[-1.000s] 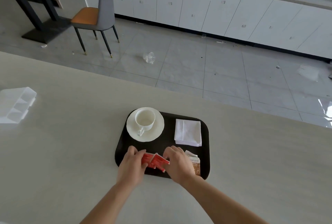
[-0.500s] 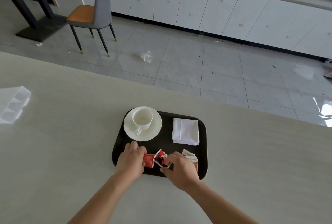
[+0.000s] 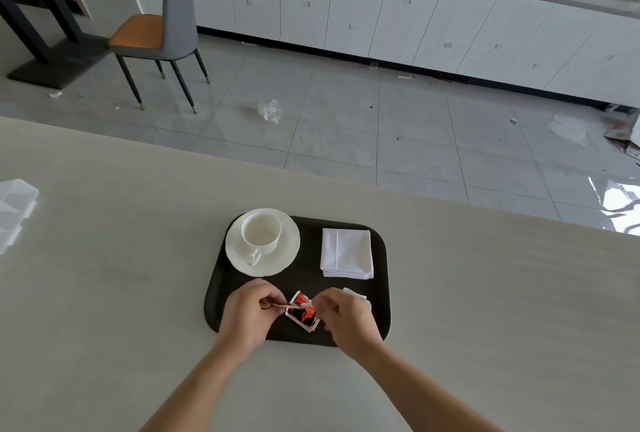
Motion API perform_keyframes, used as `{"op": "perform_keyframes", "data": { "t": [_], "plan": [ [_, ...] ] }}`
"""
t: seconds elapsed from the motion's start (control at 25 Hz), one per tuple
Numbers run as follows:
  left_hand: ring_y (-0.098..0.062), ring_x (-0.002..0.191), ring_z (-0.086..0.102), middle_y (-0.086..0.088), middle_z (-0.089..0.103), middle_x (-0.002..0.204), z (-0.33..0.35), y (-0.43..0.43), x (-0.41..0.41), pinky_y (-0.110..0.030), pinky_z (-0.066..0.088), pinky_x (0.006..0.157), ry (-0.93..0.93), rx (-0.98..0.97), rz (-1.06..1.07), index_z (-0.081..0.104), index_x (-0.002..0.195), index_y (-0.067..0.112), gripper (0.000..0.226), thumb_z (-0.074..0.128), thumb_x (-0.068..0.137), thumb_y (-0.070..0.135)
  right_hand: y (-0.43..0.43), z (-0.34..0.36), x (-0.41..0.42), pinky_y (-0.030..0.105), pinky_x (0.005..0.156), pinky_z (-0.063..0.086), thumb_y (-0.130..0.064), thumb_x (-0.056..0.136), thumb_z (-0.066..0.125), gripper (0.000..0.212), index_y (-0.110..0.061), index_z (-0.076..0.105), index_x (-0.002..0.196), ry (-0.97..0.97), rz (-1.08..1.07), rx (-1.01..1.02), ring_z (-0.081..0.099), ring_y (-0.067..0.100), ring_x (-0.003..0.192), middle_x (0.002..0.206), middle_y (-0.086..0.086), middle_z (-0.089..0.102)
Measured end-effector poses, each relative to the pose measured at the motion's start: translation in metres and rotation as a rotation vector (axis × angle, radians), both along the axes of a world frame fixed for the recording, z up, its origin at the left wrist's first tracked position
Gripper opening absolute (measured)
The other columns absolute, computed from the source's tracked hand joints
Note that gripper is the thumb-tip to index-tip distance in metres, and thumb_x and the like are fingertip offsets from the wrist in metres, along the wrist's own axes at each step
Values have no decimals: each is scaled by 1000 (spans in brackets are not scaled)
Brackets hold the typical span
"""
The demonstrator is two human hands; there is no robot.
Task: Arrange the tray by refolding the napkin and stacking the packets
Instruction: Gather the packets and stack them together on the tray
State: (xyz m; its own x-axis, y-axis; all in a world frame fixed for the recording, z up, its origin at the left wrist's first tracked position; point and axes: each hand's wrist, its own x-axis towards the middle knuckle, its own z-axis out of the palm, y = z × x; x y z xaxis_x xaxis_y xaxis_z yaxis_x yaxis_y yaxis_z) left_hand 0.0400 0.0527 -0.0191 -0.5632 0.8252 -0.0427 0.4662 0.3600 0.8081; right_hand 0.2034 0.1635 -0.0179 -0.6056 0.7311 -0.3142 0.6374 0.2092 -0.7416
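A dark tray (image 3: 381, 279) lies on the pale table. A folded white napkin (image 3: 347, 253) rests at its far right. Near the tray's front edge, my left hand (image 3: 251, 313) pinches a thin red packet held edge-on, its tip over a second red packet (image 3: 303, 315). My right hand (image 3: 348, 319) has its fingertips on the right side of that red packet. A pale packet (image 3: 356, 294) peeks out from behind my right hand; most of it is hidden.
A white cup (image 3: 261, 231) on a white saucer (image 3: 287, 255) fills the tray's far left. A clear plastic organiser (image 3: 14, 209) sits at the table's left edge. Beyond the table's far edge are floor tiles, a chair (image 3: 162, 29) and white cabinets.
The left hand has lifted one red packet and brought it over the other. The right hand has turned the second red packet so that it lies square under it. The view has tilted slightly.
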Motion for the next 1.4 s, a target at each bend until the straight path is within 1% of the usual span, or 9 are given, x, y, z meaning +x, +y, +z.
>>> {"op": "perform_keyframes", "data": {
  "t": [0.08, 0.16, 0.32, 0.44, 0.6, 0.8, 1.04, 1.24, 1.4],
  "plan": [
    [-7, 76, 65, 11, 67, 82, -2, 10, 11, -31, 57, 70, -18, 26, -27, 73, 68, 18, 24, 81, 67, -4, 1, 5, -7, 27, 51, 56, -35, 94, 64, 9, -28, 68, 96, 30, -121, -238, 66, 10, 57, 76, -4, 70],
    [-6, 87, 65, 9, 65, 95, -9, 13, 18, -27, 55, 77, -15, -11, -9, 75, 72, 17, 26, 76, 68, -9, 5, 4, -9, 27, 53, 58, -25, 90, 70, 4, -26, 68, 94, 19, -170, -259, 66, 11, 53, 76, -2, 71],
    [-2, 89, 59, 11, 58, 101, -21, -2, 18, -19, 52, 76, 82, -103, 3, 75, 91, 22, 36, 71, 71, -8, 11, -7, -2, 11, 60, 46, -11, 91, 64, 14, -21, 72, 95, -142, 3, 123, 62, 6, 68, 89, -5, 71],
    [-4, 78, 58, 10, 60, 88, -22, -8, 18, -16, 47, 68, 66, -179, 90, 72, 98, 20, 31, 67, 78, -3, 12, -12, 0, 18, 66, 49, -16, 92, 62, 12, -18, 73, 97, -185, 60, 300, 59, 9, 77, 92, -5, 66],
    [-7, 76, 63, 10, 67, 77, -14, 5, 28, -26, 49, 67, -188, -284, 343, 64, 110, 15, 27, 60, 85, 8, 12, -8, -20, 24, 62, 44, -41, 92, 64, 24, -20, 67, 103, -269, 132, 304, 58, 12, 79, 99, -3, 61],
    [-18, 90, 66, -1, 71, 97, -8, 21, 32, -38, 56, 80, -347, -329, 434, 61, 116, 18, 32, 58, 85, 11, 11, -6, -33, 28, 63, 44, -20, 86, 72, 31, -23, 61, 115, -426, 324, 299, 55, 19, 80, 108, 2, 56],
    [-17, 94, 65, 2, 68, 103, -12, 16, 42, -42, 57, 85, -515, -250, 524, 63, 118, 18, 36, 54, 84, 10, 2, -10, -24, 25, 64, 41, -37, 96, 60, 22, -20, 61, 109, -375, 203, 247, 55, 15, 80, 104, 2, 60],
    [-3, 89, 60, 11, 64, 100, -11, 19, 44, -23, 49, 71, -494, -232, 489, 60, 122, 22, 38, 57, 85, 10, -4, -8, -24, 24, 61, 42, -27, 97, 59, 14, -18, 53, 106, -348, 120, 187, 61, 16, 81, 99, 4, 66],
    [-6, 99, 60, 7, 64, 113, -12, 21, 47, -18, 46, 67, -579, -180, 393, 56, 128, 25, 43, 58, 87, 10, -8, -9, -16, 24, 54, 39, -28, 96, 60, 16, -20, 48, 101, -314, 52, 159, 61, 17, 77, 91, 0, 68]
  ]
}}
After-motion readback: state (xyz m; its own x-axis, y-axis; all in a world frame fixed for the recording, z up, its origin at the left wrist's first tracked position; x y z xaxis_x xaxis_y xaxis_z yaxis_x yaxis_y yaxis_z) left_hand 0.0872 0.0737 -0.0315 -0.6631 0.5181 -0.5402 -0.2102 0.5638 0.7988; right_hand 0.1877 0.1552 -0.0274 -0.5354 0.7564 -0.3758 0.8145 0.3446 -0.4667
